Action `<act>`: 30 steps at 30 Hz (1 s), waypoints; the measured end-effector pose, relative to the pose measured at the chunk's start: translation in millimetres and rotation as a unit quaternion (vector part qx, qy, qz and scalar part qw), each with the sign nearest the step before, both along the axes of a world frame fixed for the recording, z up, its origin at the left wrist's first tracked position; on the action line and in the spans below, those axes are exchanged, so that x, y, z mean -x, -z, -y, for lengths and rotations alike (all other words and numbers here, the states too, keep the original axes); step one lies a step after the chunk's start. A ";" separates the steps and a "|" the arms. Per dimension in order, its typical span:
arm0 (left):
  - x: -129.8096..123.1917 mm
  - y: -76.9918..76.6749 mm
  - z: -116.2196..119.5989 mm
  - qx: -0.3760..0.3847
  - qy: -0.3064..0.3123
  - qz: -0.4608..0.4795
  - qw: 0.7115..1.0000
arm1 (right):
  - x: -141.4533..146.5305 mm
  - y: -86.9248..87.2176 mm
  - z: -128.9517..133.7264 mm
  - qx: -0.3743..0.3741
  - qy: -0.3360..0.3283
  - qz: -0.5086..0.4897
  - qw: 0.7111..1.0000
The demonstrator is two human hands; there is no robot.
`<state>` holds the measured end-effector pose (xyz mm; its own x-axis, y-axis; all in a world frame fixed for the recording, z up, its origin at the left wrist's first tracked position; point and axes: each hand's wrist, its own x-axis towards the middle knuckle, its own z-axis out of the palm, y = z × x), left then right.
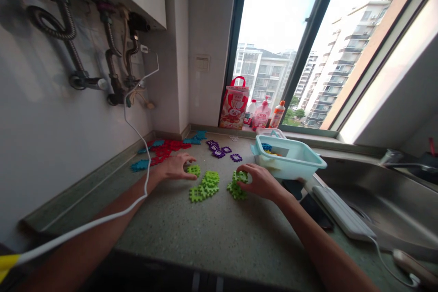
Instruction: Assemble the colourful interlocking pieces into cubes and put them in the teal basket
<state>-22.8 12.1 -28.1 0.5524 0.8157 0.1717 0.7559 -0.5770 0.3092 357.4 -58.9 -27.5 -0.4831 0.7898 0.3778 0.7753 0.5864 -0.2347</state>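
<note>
My left hand point(177, 166) reaches in from the left with its thumb and fingers apart, beside a single light-green toothed plastic piece point(193, 171). My right hand point(257, 179) has its thumb and forefinger curved round a green toothed piece point(242, 176) on top of a small green pile. Between my hands lies a cluster of overlapping green pieces point(204, 187) flat on the counter. Behind them are several purple pieces point(218, 151). Past my left hand, red pieces point(167, 147) lie beside blue pieces point(140, 165).
A pale-blue plastic tub point(290, 157) with more pieces inside stands to the right, by the sink point(362, 182). A white power strip point(342, 212) and a dark phone point(316, 212) lie nearer. A white cable point(138, 200) hangs across my left forearm. Bottles point(263, 114) line the windowsill.
</note>
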 end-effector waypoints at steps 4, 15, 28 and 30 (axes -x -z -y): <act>-3.9 -2.7 3.8 0.008 0.004 -0.042 0.999 | 1.0 -0.7 1.7 -0.001 0.000 0.006 1.000; -11.3 -7.3 5.8 0.005 -0.008 -0.058 0.998 | 17.5 -8.7 16.2 0.038 0.062 0.056 0.996; -6.8 -9.5 6.9 0.007 -0.038 -0.072 0.997 | 26.8 4.9 15.1 0.063 0.067 0.097 0.991; -5.7 -9.5 6.9 0.011 -0.034 -0.069 0.997 | 27.7 7.5 13.5 0.057 0.070 0.098 0.991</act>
<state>-17.1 5.1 -18.6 0.5134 0.8544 0.0806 0.8288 -0.5180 0.2115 329.7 -72.4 -35.1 -0.4209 0.8864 0.1925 0.8843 0.4483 -0.1306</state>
